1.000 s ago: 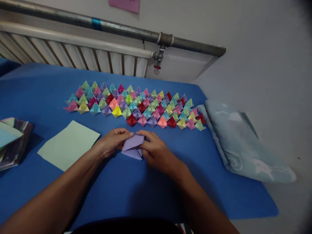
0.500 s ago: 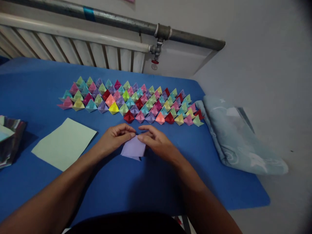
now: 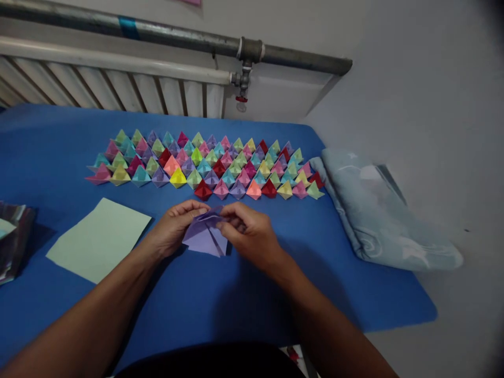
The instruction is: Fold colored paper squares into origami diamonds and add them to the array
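A small folded sheet of purple paper (image 3: 202,240) is held between my two hands, just in front of the rows of paper boats. My left hand (image 3: 177,223) pinches its upper left edge, thumb on top. With thumb and bent fingers, my right hand (image 3: 248,228) grips its upper right edge. The paper's layers are spread apart, with a dark gap running down the middle. Fingers hide parts of the top edge. Left of my hands lies a flat pale green sheet of paper (image 3: 98,239).
Several rows of colourful folded paper boats (image 3: 202,189) stand across the blue table (image 3: 169,315). A folded grey-blue cloth (image 3: 378,210) lies at the right. A container with papers (image 3: 18,236) is at the left edge. Behind are a radiator (image 3: 118,94) and a pipe (image 3: 189,39).
The purple paper went from lying flat and closed to having its layers pulled apart at the top. My right hand has curled its fingers more tightly. The whole view has shifted slightly.
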`<control>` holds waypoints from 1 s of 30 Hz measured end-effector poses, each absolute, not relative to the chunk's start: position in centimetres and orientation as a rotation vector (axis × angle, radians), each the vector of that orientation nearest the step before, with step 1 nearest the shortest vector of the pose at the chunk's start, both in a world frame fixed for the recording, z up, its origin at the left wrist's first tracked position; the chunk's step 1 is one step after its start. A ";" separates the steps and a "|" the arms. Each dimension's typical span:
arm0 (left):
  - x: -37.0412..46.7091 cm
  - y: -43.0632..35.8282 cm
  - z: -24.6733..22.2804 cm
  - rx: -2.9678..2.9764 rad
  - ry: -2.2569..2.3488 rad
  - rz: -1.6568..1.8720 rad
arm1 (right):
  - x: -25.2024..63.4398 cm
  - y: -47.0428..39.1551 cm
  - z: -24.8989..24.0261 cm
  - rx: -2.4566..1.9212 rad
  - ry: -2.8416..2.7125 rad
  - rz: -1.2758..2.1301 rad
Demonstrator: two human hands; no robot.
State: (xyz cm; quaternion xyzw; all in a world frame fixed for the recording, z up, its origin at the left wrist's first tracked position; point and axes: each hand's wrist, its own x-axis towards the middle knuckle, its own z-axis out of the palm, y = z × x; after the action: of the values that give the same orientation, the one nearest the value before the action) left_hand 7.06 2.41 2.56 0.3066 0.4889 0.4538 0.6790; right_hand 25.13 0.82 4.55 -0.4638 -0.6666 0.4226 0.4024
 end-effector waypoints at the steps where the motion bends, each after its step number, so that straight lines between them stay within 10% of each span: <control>1: 7.1 2.4 2.6 0.696 1.096 1.023 | 25.1 0.8 4.4 -1.173 -1.723 1.023; 11: 7.0 2.4 2.8 0.724 1.166 1.044 | 25.3 0.9 3.9 -1.247 -1.743 0.908; 30: 6.5 1.7 2.6 1.179 1.111 0.989 | 26.0 1.9 5.1 -1.283 -1.410 1.726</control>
State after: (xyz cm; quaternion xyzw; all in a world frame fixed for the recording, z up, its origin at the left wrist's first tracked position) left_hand 6.54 1.66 2.58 0.5048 0.4757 0.4237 0.5826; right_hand 25.97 1.91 5.06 -0.4788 -0.5261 0.6442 0.2811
